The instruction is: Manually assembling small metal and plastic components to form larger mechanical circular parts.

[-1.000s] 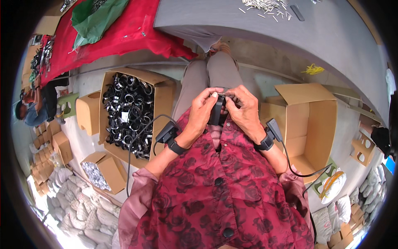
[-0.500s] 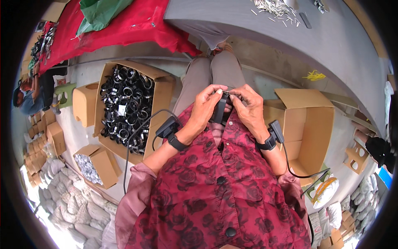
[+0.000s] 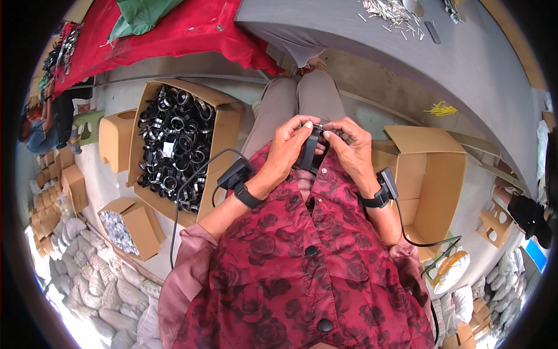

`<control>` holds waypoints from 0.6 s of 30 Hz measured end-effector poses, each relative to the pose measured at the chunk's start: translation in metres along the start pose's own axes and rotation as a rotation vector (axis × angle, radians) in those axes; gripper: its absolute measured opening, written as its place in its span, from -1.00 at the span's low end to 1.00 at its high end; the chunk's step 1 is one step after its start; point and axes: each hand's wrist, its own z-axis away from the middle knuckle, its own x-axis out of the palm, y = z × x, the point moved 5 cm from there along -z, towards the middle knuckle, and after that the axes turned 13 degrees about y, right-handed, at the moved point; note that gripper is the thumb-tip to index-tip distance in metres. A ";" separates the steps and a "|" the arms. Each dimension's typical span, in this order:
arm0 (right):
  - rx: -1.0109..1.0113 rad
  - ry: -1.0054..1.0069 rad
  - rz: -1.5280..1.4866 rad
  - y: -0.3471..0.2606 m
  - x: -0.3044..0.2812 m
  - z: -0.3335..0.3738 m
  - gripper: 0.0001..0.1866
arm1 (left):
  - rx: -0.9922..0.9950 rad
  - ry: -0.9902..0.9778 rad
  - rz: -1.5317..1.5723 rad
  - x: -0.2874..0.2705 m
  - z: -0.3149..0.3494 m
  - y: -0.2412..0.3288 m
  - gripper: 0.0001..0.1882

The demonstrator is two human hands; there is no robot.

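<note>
Above my lap, both hands hold one black ring-shaped clamp [image 3: 309, 153] with a small shiny metal part at its top. My left hand [image 3: 287, 145] pinches the metal part with thumb and forefinger from the left. From the right, the thumb and fingers of my right hand [image 3: 352, 146] close on the same metal part. The ring hangs below my fingertips, partly hidden by them. To the left, a cardboard box [image 3: 228, 131] is full of similar black and silver ring clamps [image 3: 183, 125].
On my right stands an open cardboard box [image 3: 433, 186]. Small metal pins [image 3: 392, 13] lie on the grey-covered table [image 3: 349, 26] ahead. A red cloth [image 3: 192, 38] covers the table at far left. A smaller box [image 3: 142, 232] holds silvery parts. Another person [image 3: 43, 131] is at far left.
My hands stay at the clamp with only slight finger movement. The whole view has shifted a little.
</note>
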 end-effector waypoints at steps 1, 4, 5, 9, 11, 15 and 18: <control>-0.002 0.000 0.005 -0.001 0.000 0.000 -0.86 | 0.000 0.000 0.001 0.000 0.000 0.000 -0.70; -0.018 -0.001 0.025 -0.004 -0.001 -0.001 -0.87 | 0.003 0.001 -0.009 0.000 0.000 0.001 -0.71; -0.030 -0.002 0.040 -0.004 -0.001 -0.001 -0.87 | -0.001 -0.001 -0.014 0.000 0.000 0.001 -0.70; -0.014 0.036 0.006 -0.008 -0.002 0.002 -0.88 | 0.000 -0.001 -0.015 0.000 0.000 0.000 -0.70; -0.067 0.060 0.074 -0.012 -0.004 0.003 -0.89 | 0.002 -0.006 -0.021 0.000 0.000 0.000 -0.70; -0.163 0.085 0.110 -0.020 -0.004 0.006 -0.87 | 0.003 -0.007 0.002 0.005 0.004 0.005 -0.70; -0.192 0.110 0.124 -0.026 -0.002 0.008 -0.86 | 0.011 0.004 -0.015 0.005 0.003 0.003 -0.69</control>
